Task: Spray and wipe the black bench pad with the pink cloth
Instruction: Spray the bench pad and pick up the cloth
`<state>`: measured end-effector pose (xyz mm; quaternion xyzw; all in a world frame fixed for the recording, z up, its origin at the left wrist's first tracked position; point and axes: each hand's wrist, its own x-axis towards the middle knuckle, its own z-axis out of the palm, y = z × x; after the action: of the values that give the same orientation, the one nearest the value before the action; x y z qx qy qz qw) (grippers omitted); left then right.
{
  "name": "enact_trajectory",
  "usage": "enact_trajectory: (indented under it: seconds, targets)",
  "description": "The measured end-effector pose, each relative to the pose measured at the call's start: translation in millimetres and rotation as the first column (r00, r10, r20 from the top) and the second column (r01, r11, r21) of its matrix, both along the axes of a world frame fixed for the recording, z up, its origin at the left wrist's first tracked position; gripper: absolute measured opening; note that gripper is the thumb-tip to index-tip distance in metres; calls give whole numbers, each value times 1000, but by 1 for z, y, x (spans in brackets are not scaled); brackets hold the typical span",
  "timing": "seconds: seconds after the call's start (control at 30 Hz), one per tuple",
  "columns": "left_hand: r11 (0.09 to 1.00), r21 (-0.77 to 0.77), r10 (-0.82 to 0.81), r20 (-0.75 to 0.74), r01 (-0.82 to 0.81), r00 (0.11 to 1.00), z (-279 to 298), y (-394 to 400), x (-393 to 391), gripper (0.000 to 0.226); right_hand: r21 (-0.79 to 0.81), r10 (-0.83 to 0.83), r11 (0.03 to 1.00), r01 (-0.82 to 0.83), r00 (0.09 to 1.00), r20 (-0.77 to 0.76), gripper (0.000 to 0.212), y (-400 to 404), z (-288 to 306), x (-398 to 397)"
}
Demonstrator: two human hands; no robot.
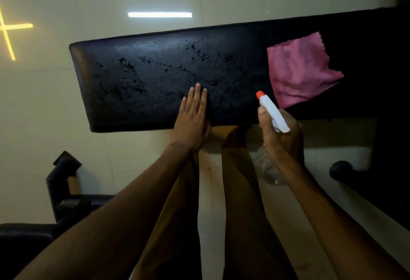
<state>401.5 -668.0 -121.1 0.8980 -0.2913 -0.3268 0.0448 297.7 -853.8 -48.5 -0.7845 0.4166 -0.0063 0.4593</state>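
The black bench pad (155,84) runs long across the view, its left end rounded off and standing clear over pale tiled floor (66,2); its right end runs into shadow and I cannot make out where it stops. The near long edge lies just in front of the person's bare legs (239,191), and the far edge has open floor beyond it. Beads of liquid (128,66) are scattered over the middle and left of the pad, thickest toward the far edge.

The left hand (192,119) lies flat on the pad at its near edge, fingers straight and close together, pointing away from the person, holding nothing. Open wet pad stretches away to its left and beyond its fingertips.

The right hand (280,137) grips a spray bottle (274,113) just off the near edge of the pad, fingers wrapped round the neck below the white head, the orange nozzle (259,94) pointing up and to the left over the pad. The clear body of the bottle hangs below the hand, blurred. No label or writing can be read on it.

The pink cloth (299,71) lies crumpled on the right part of the pad, just beyond the nozzle and touching neither hand; its edges are ragged.

Dark frame parts (64,182) stand on the floor at lower left. A white bar of light (159,14) and yellow crossed lines (6,28) shine off the tiles.
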Motion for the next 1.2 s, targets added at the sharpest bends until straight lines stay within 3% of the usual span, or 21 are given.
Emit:
enact_trajectory:
  seconds: [0.17, 0.43, 0.6, 0.7, 0.8, 0.93, 1.03, 1.2]
  targets:
    - [1000, 19, 3, 3, -3, 1000, 4, -3, -1, 82, -47, -16, 999, 17, 1000, 18, 56, -11, 5, 5]
    - [999, 39, 24, 5, -24, 1000, 11, -19, -4, 81, -28, -1, 1000, 0, 999, -48, 40, -21, 2, -48]
    - [989, -140, 37, 12, -35, 999, 19, -55, -5, 72, 41, -61, 997, 60, 998, 26, 37, -47, 7, -71]
    - [954, -268, 132, -14, -131, 991, 24, -90, -6, 57, -16, -102, 994, 105, 986, 130, 36, -78, 11, -74]
    - [882, -332, 312, -119, -334, 943, 27, -130, -6, 42, -92, -156, 980, 176, 968, 199, 27, -117, 13, -66]
    - [724, -321, 516, -334, -610, 789, 29, -178, 1, 32, -119, -262, 946, 301, 928, 264, 51, -175, 19, -45]
    - [709, -288, 551, -343, -643, 761, 27, -200, 7, 37, -127, -300, 921, 368, 878, 372, 58, -213, 20, -27]
    - [726, -264, 555, -320, -635, 768, 21, -208, 13, 37, -84, -376, 889, 451, 822, 428, 43, -238, 14, -6]
